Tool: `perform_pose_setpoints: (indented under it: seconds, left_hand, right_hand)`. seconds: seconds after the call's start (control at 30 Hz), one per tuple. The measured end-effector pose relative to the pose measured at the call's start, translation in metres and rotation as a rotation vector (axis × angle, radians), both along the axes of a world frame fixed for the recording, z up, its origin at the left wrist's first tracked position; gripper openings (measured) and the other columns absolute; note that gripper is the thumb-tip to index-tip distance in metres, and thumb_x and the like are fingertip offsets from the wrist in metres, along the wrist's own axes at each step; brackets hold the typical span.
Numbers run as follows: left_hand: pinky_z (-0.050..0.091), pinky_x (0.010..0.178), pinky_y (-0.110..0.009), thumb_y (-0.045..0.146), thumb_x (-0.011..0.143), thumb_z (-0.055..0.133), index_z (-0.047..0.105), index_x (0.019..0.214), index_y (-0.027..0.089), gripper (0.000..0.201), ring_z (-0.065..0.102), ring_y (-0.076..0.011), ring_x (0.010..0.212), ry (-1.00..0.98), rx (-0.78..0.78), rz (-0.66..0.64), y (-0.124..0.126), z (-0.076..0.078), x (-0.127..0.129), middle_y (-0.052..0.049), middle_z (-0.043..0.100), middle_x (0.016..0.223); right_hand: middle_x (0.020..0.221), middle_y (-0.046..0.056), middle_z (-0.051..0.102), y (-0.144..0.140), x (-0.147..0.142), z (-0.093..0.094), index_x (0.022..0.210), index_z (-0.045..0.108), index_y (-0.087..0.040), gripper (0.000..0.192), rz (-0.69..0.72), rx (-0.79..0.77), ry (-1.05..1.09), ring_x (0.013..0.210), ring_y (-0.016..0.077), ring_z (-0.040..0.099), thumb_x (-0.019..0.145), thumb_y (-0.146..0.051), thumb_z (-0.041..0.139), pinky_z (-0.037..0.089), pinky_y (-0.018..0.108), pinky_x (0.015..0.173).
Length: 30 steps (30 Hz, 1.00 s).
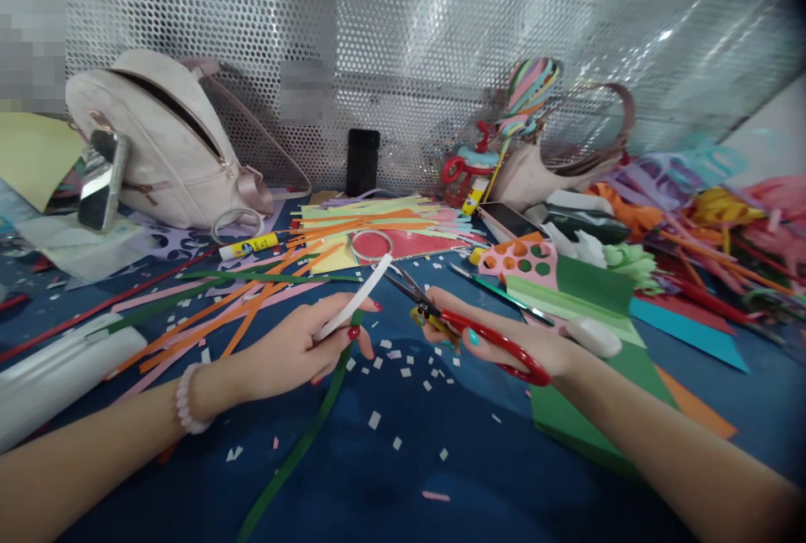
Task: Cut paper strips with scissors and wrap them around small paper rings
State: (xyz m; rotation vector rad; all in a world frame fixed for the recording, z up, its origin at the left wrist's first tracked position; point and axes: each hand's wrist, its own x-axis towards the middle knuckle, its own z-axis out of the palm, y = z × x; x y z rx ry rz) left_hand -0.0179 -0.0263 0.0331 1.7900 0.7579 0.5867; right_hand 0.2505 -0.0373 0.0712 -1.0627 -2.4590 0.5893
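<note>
Blue cloth-covered table [441, 476], cluttered from 9 through 12 to 3 o'clock, open blue stretch at 6 o'clock between the forearms. One pale pink zip backpack [157, 136] at 10 o'clock against the perforated metal back wall [441, 31]. One black phone [363, 161] upright at 12. One fan of mixed coloured paper strips [371, 224] below it; loose orange strips [239, 308] run to 9 o'clock, count unclear. One stack of green card sheets [585, 291] at 3 o'clock, near the right wrist. One yellow glue stick [248, 248] at 10. Many tiny white paper snippets [403, 371] scattered between the hands. Left hand [295, 350], bead bracelet on the wrist, grip closed, pinching one white paper strip [356, 300] that angles up to 1 o'clock; one dark green strip [302, 442] trails under it toward 6. Right hand [504, 341] grip closed through the handles of one pair of red-handled scissors [453, 321], blades parted, tips near the white strip, not clearly touching.
</note>
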Motion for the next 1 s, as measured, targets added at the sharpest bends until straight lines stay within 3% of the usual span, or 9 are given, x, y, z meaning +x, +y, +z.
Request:
perform_pose_setpoints:
  seconds: [0.1, 0.2, 0.53, 0.73, 1.0]
  left_hand:
    - [0.035, 0.041, -0.015, 0.026, 0.092, 0.034, 0.04, 0.125, 0.024, 0.033, 0.039, -0.0025, 0.043, 0.028, -0.047, -0.05, -0.001, 0.004, 0.0, -0.004, 0.063, 0.089]
    - [0.035, 0.041, -0.015, 0.026, 0.092, 0.034, 0.041, 0.125, 0.024, 0.033, 0.038, -0.0017, 0.042, 0.05, -0.051, -0.09, -0.003, 0.006, 0.001, -0.004, 0.063, 0.092]
    - [0.034, 0.039, -0.013, 0.022, 0.093, 0.033, 0.042, 0.125, 0.022, 0.033, 0.038, -0.0011, 0.04, 0.102, -0.011, -0.123, -0.004, 0.008, 0.001, -0.004, 0.065, 0.09]
    - [0.035, 0.04, -0.013, 0.019, 0.093, 0.033, 0.042, 0.125, 0.023, 0.034, 0.039, -0.0016, 0.041, 0.115, 0.046, -0.157, -0.004, 0.01, 0.002, -0.004, 0.066, 0.091]
    - [0.035, 0.04, -0.012, 0.018, 0.092, 0.034, 0.043, 0.125, 0.023, 0.035, 0.04, -0.0014, 0.041, 0.114, 0.051, -0.163, -0.005, 0.011, 0.002, -0.003, 0.066, 0.091]
  right_hand:
    - [0.094, 0.008, 0.06, -0.002, -0.001, 0.003, 0.11, 0.048, -0.023, 0.056, 0.098, -0.361, 0.082, 0.079, 0.0178, 0.06, 0.083, -0.068, 0.028, 0.049, 0.029, 0.071]
    - [0.096, 0.007, 0.058, -0.003, -0.001, 0.005, 0.104, 0.048, -0.025, 0.053, 0.049, -0.461, 0.177, 0.083, 0.0197, 0.059, 0.079, -0.07, 0.036, 0.048, 0.031, 0.072]
    - [0.079, 0.001, 0.047, -0.003, -0.003, 0.003, 0.089, 0.046, -0.024, 0.04, 0.082, -0.515, 0.329, 0.066, 0.0131, 0.048, 0.079, -0.062, 0.047, 0.04, 0.026, 0.059]
    - [0.077, 0.0, 0.049, 0.0, -0.001, -0.004, 0.088, 0.048, -0.025, 0.025, 0.096, -0.56, 0.38, 0.064, 0.0115, 0.048, 0.082, -0.048, 0.054, 0.039, 0.024, 0.057]
    - [0.076, 0.003, 0.054, -0.004, 0.0, -0.008, 0.096, 0.055, -0.024, 0.037, 0.021, -0.522, 0.354, 0.071, 0.0171, 0.053, 0.078, -0.056, 0.055, 0.047, 0.029, 0.062]
